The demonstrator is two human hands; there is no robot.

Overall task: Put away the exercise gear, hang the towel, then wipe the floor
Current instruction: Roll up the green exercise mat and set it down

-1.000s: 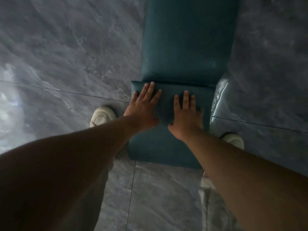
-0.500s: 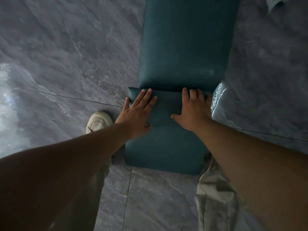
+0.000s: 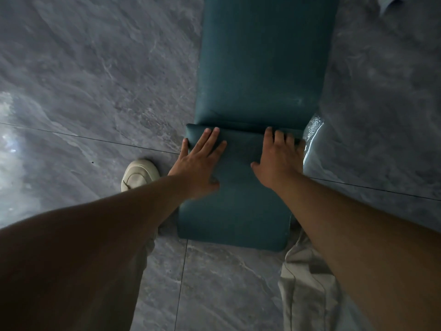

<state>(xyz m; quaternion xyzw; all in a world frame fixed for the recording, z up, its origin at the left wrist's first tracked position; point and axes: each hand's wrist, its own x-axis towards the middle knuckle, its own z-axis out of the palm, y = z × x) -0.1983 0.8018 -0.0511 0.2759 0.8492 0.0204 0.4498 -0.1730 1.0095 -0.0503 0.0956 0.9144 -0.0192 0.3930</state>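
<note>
A teal exercise mat lies on the grey floor and runs away from me. Its near end is folded over into a thick flat roll. My left hand rests flat on the left part of that roll, fingers spread and pointing forward. My right hand presses on the right part, with its fingertips curled over the roll's far edge. Neither hand closes around the mat.
The floor is grey marbled tile with thin joints. A wet, shiny patch glints just right of the roll. My pale shoe stands left of the mat. A pale cloth-like thing shows at the top right corner.
The roll has advanced a little along the mat. My right hand shifted from the middle toward the right end, fingers now over the far edge. My left hand slid slightly left.
</note>
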